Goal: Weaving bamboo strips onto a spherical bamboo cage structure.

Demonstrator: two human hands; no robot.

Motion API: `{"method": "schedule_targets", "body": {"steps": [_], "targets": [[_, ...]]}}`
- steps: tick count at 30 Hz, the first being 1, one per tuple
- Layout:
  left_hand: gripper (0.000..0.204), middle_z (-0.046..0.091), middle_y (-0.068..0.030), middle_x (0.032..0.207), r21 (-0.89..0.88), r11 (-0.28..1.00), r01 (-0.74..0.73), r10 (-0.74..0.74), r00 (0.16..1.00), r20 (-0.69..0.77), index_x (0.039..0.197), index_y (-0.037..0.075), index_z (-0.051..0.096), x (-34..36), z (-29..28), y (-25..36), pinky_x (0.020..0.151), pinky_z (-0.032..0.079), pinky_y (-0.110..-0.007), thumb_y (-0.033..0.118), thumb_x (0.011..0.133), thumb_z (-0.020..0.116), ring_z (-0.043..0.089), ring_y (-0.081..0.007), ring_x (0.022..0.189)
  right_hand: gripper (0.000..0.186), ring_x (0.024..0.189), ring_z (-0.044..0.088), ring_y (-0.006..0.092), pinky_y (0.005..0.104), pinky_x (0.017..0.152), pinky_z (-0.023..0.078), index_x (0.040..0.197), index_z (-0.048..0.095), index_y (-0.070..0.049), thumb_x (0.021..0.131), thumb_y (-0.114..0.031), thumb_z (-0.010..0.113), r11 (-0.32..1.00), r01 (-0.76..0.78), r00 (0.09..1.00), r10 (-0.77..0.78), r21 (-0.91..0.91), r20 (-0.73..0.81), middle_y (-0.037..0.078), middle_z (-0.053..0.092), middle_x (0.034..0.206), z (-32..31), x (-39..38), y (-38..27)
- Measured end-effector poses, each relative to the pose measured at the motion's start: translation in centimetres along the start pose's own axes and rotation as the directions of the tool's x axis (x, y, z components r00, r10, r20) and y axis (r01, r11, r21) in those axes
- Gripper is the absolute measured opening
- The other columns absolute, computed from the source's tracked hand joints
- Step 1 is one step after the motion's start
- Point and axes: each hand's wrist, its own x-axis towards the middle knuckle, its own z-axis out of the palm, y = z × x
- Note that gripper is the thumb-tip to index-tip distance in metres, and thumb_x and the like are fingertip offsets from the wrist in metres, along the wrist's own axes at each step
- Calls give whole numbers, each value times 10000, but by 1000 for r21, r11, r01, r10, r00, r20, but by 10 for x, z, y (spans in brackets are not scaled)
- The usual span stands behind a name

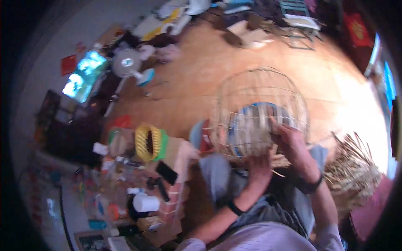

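An open-framed wicker basket [261, 90] of thin pale strips rests at my lap, between my knees. Its ribs stand far apart, and a blue round thing [239, 130] shows through them. My left hand [258, 169] is at the basket's near lower side, fingers curled against the weave and partly blurred. Higher and to the right, my right hand [289, 141] is closed at the ribs on the near side. What its fingers pinch is too smeared to make out. Loose strip ends [279, 161] stick out beneath the hands.
A pile of dry strips [354, 161] lies right of my knee. To my left, a low table [184, 157] bears a yellow basket [147, 144], a black phone [166, 172] and a white cup [146, 203]. Farther off stand a fan [126, 62], a lit screen [85, 76] and a cardboard box [247, 34].
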Motion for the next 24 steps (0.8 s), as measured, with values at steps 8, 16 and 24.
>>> {"method": "schedule_targets", "body": {"steps": [8, 16, 24], "targets": [[424, 650, -168, 1157, -161, 983, 93, -91, 996, 18, 1387, 33, 603, 16, -22, 4, 984, 478, -498, 144, 982, 550, 634, -305, 1124, 74, 758, 679, 419, 507, 657, 528, 906, 650, -33, 907, -87, 701, 976, 24, 999, -18, -216, 32, 189, 630, 804, 9, -31, -1], [351, 665, -214, 1225, -556, 831, 12, -92, 989, -115, 1285, 5, 651, 10, 16, -1, 1093, 437, -526, 75, 951, 568, 609, -367, 1212, 153, 767, 674, 409, 518, 657, 502, 915, 613, -72, 835, -125, 732, 917, 132, 989, -96, -378, 112, 170, 617, 838, 27, -46, 12], [367, 631, -179, 1328, -409, 912, 16, -113, 970, -215, 1246, -14, 667, -9, 60, 2, 1156, 388, -564, 110, 918, 559, 524, -375, 1363, 260, 833, 710, 408, 521, 666, 525, 1042, 633, -53, 859, -157, 786, 941, 99, 969, -18, -324, 246, 180, 649, 968, 34, -50, 14]]}}
